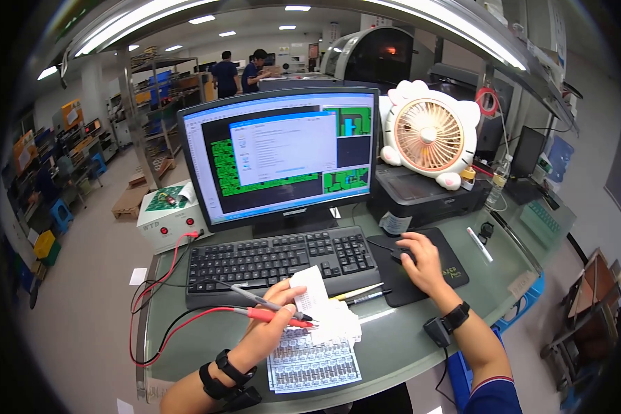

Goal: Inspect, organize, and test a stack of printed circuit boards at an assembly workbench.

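Note:
My left hand (272, 328) is closed around a red test probe (268, 316) and a grey test probe (252, 295), their tips close together over white paper. Under its fingers stands a white paper slip (312, 290); whether they pinch it too, I cannot tell. Beneath lie more white papers (338, 324) and a sheet with rows of small printed patterns (317, 369). My right hand (424, 262) curves over a black computer mouse (399, 255), partly hidden, on a black mouse pad (452, 259). A monitor (279, 155) displays a green circuit layout behind a dialog window.
A black keyboard (255, 265) lies before the monitor, with pens (369, 297) beside it. Red and black leads run to a white box (169, 224) at left. A cat-shaped fan (428, 134) tops a black printer (421, 196). A bottle (498, 183) and a white marker (479, 243) sit right.

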`<state>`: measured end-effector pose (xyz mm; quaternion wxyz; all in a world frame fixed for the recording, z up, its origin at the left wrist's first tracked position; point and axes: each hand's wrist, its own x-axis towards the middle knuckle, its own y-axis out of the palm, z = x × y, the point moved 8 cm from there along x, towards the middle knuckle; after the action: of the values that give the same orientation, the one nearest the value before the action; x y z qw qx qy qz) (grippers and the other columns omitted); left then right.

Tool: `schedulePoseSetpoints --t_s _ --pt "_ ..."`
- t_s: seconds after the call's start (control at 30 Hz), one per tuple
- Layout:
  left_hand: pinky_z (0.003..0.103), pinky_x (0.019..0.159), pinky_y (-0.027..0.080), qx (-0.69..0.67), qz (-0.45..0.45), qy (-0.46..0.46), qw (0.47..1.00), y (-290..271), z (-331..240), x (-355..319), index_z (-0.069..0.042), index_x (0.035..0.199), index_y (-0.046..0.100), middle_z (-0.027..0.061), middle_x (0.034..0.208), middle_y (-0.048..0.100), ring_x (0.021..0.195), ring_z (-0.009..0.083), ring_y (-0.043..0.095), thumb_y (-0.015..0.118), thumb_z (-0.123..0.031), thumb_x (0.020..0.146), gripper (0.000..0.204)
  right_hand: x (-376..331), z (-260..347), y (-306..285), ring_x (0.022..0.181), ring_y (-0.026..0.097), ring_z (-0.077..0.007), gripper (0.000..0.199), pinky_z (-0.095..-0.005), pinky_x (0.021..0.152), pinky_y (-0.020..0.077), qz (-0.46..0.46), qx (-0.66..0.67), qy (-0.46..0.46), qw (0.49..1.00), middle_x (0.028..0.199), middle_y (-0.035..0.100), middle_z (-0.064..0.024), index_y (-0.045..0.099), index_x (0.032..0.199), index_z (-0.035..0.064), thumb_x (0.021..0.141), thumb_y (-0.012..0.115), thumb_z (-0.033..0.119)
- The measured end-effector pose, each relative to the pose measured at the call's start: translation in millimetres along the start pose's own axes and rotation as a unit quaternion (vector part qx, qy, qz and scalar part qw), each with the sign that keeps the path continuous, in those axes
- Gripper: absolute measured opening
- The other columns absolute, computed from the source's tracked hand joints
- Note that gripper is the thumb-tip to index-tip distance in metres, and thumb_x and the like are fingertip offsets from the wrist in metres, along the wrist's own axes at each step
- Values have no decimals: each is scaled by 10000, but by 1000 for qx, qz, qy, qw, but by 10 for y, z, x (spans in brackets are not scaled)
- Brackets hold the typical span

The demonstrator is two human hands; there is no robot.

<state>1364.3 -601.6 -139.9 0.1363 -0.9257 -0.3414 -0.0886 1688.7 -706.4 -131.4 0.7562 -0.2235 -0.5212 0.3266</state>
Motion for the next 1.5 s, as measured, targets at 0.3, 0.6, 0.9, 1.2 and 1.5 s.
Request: schedulePoseSetpoints --t_s 0.3,0.6,0.9,1.2,1.5 --pt "374 1044 418 -33 -1 -5 999 1 47 4 -15 1313 575 182 1475 374 1245 244 498 430 -154 960 406 241 585 610 1353 405 -330 393 -490 1099 303 117 -24 -113 986 1367 512 -93 685 1041 179 737 569 -41" --pt "377 1036 428 -13 -9 8 1000 0 3 2 -7 1320 572 179 1471 382 1228 244 507 433 -158 954 420 292 584 543 1355 406 -302 385 -467 1103 304 100 -65 -118 986 1327 553 -78 723 1029 166 729 584 -31" --pt "415 1090 382 -23 -5 2 1000 17 -3 -3 29 1292 582 163 1453 386 1254 267 493 410 -175 932 448 299 535 619 1354 410 -287 402 -452 1112 290 133 -67 -107 983 1315 561 -74 727 1032 137 728 553 -60" --pt "387 1067 393 -17 5 6 1000 -1 26 -4 -29 1316 578 194 1466 382 1295 273 462 432 -167 960 409 439 729 719 1318 442 -286 379 -445 1100 300 101 -44 -140 984 1296 574 -72 737 1044 154 757 578 -35" --pt "378 1069 394 -11 -2 6 1000 -2 -5 -7 -16 1313 572 180 1449 396 1277 262 477 438 -132 954 401 376 342 544 1204 510 -299 383 -449 1025 367 97 -5 -45 994 1200 592 -71 651 1135 129 775 573 28"
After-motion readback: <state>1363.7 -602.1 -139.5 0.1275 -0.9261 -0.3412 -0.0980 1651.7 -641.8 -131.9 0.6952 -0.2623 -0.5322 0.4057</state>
